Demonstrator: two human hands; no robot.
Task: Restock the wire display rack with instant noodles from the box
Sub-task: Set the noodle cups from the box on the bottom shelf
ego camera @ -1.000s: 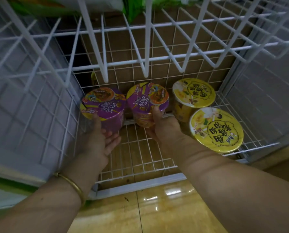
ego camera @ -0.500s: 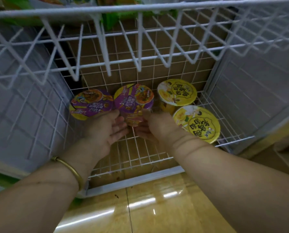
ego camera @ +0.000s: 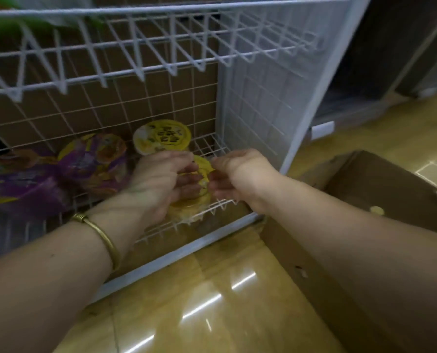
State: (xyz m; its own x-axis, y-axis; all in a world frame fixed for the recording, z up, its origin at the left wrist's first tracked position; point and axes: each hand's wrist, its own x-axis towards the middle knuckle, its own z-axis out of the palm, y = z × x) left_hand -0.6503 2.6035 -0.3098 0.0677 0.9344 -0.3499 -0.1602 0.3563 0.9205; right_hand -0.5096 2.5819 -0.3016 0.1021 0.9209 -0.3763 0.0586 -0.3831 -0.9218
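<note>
Your left hand (ego camera: 161, 179) is in the middle of the frame, its fingers curled over the top of the front yellow noodle cup (ego camera: 187, 210), so it holds this cup. Your right hand (ego camera: 240, 174) is just beside it on the right, fingers bent toward the edge of the lid. The picture is blurred there, and I cannot tell if this hand really grips the cup or only touches it.

The cup stands at the front right of the bottom shelf (ego camera: 209, 146) of the wire rack (ego camera: 263, 98). A second yellow cup (ego camera: 161, 136) is just behind it. Two purple cups (ego camera: 95, 159) are at the left of the frame, very blurred.

The cardboard box (ego camera: 365, 189) is open on the shiny floor (ego camera: 187, 301), at the lower right. A gold bracelet (ego camera: 97, 230) is on your left wrist.
</note>
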